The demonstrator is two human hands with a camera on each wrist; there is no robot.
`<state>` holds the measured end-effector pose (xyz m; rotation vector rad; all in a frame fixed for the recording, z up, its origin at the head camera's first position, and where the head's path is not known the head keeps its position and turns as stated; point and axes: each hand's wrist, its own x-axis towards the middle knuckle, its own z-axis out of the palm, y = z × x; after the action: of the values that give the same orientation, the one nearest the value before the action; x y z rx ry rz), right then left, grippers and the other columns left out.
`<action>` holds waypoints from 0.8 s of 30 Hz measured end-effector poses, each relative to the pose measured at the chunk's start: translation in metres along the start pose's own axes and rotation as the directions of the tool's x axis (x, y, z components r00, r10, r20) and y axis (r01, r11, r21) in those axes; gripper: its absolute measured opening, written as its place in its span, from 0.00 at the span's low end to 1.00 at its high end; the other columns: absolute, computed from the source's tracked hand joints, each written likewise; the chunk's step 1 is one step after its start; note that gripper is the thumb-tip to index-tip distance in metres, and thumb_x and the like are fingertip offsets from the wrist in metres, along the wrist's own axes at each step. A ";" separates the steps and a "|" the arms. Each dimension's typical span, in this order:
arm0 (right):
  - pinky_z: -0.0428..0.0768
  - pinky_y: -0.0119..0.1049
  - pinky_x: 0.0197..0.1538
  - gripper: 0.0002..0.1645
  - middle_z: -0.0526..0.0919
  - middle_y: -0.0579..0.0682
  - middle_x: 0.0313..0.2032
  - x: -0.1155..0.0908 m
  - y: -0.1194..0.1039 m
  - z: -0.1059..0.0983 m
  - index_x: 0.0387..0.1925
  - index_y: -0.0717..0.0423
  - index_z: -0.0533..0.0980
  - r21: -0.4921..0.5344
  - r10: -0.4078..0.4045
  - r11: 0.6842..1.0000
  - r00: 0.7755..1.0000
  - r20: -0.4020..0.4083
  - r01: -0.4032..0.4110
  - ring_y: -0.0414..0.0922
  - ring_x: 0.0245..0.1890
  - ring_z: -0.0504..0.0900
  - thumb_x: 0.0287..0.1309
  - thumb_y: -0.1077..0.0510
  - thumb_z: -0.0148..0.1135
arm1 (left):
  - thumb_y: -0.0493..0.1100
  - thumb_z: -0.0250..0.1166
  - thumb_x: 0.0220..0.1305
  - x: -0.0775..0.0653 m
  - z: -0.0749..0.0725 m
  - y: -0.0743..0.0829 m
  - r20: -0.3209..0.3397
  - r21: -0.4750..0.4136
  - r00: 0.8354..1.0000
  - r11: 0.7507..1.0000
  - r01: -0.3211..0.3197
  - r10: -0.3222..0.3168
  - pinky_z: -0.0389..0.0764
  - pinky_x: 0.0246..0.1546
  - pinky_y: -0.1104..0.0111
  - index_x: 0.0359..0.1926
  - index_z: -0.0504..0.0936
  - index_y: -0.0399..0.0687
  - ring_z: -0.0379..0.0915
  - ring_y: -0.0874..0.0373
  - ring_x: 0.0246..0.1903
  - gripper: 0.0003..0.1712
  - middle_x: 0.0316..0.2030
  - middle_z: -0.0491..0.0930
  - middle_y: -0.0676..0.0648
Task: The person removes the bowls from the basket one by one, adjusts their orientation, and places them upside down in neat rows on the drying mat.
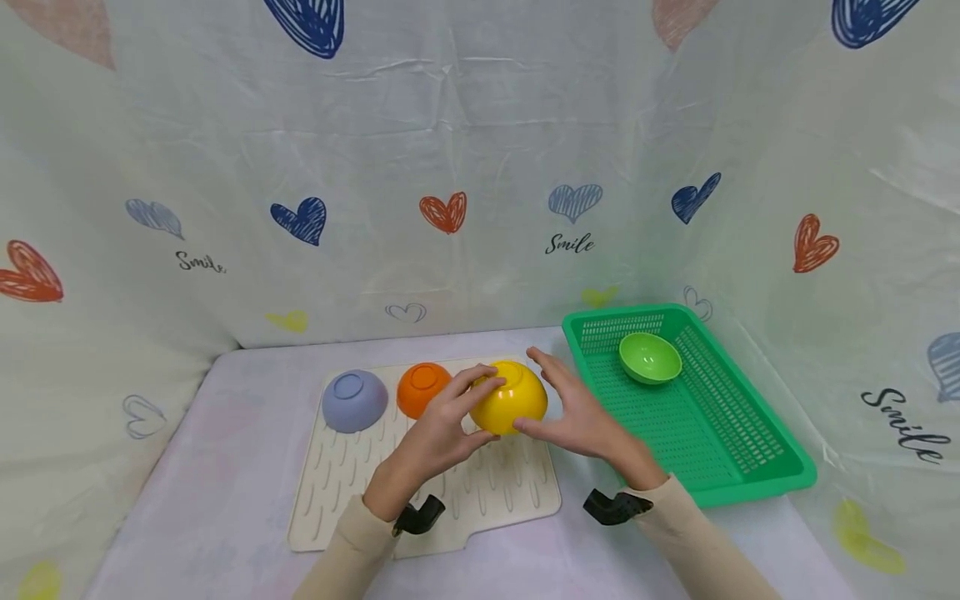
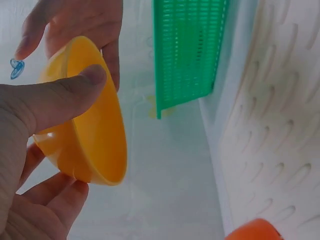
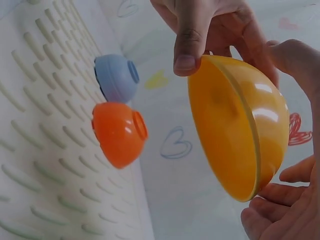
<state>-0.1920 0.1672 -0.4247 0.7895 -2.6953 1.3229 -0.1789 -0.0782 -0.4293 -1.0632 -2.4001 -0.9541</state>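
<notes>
A yellow bowl [image 1: 508, 402] is held bottom-up above the drying mat [image 1: 487, 492]. My left hand [image 1: 447, 421] grips it from the left, the thumb [image 2: 75, 95] over the rim and fingers around its outer side. At the bowl's right side is my right hand [image 1: 581, 417], fingers spread and thumb close to the bowl's lower edge. In the right wrist view its fingertips [image 3: 272, 200] are right at the rim. An orange bowl [image 1: 422, 390] and a lavender-blue bowl [image 1: 354, 402] lie upside down on the mat, left of the hands.
A green basket [image 1: 720, 454] with perforated walls stands on the right of the table. In its far part sits a light green bowl [image 1: 650, 358], opening upward. A sheet [image 1: 450, 125] printed with hearts encloses the table's back and sides.
</notes>
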 end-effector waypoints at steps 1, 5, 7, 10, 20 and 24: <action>0.71 0.63 0.71 0.57 0.59 0.58 0.78 0.000 0.000 0.001 0.80 0.56 0.56 0.001 -0.006 1.000 1.000 -0.001 0.006 0.63 0.72 0.68 0.56 0.44 0.73 | 0.35 0.84 0.47 -0.001 0.000 0.000 0.000 0.014 1.000 1.000 -0.009 0.009 0.81 0.61 0.64 0.65 0.78 0.44 0.72 0.44 0.68 0.42 0.66 0.73 0.43; 0.72 0.62 0.70 0.56 0.62 0.57 0.77 0.000 0.001 0.007 0.79 0.55 0.58 -0.003 -0.017 1.000 1.000 -0.006 0.017 0.60 0.71 0.69 0.56 0.44 0.74 | 0.35 0.83 0.47 -0.002 0.000 -0.001 -0.007 0.049 0.999 0.998 -0.046 0.046 0.81 0.61 0.65 0.63 0.79 0.44 0.71 0.42 0.69 0.40 0.66 0.73 0.42; 0.73 0.63 0.69 0.55 0.63 0.57 0.76 -0.001 0.000 0.009 0.78 0.56 0.59 -0.003 -0.017 1.000 1.000 -0.011 0.017 0.60 0.71 0.70 0.57 0.43 0.74 | 0.36 0.83 0.47 -0.003 0.000 -0.001 -0.012 0.064 0.998 0.996 -0.062 0.063 0.80 0.61 0.66 0.63 0.79 0.44 0.70 0.42 0.70 0.39 0.66 0.73 0.42; 0.74 0.64 0.68 0.54 0.66 0.57 0.75 -0.001 -0.002 0.013 0.77 0.57 0.61 -0.017 -0.024 1.000 0.999 -0.023 0.024 0.59 0.71 0.71 0.56 0.43 0.74 | 0.36 0.84 0.47 -0.004 0.000 0.000 -0.020 0.082 0.997 0.994 -0.077 0.078 0.81 0.60 0.65 0.63 0.79 0.44 0.70 0.42 0.70 0.40 0.66 0.73 0.42; 0.76 0.64 0.66 0.52 0.72 0.59 0.71 -0.004 0.001 0.021 0.73 0.60 0.67 -0.065 -0.084 0.995 0.991 -0.107 0.077 0.59 0.69 0.73 0.51 0.47 0.80 | 0.36 0.82 0.49 -0.012 0.004 -0.002 -0.016 0.100 0.998 0.993 -0.057 0.059 0.81 0.61 0.67 0.68 0.76 0.45 0.69 0.45 0.70 0.44 0.72 0.68 0.42; 0.77 0.62 0.66 0.53 0.72 0.59 0.70 -0.004 0.004 0.023 0.73 0.61 0.67 -0.068 -0.107 0.993 0.984 -0.144 0.098 0.59 0.69 0.74 0.49 0.49 0.82 | 0.37 0.81 0.51 -0.014 0.002 -0.004 -0.010 0.050 1.000 0.999 -0.021 0.022 0.81 0.61 0.65 0.74 0.69 0.46 0.69 0.45 0.70 0.50 0.75 0.63 0.40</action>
<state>-0.1863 0.1531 -0.4429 0.7803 -2.5317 1.2194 -0.1733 -0.0863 -0.4401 -1.0612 -2.3858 -0.8863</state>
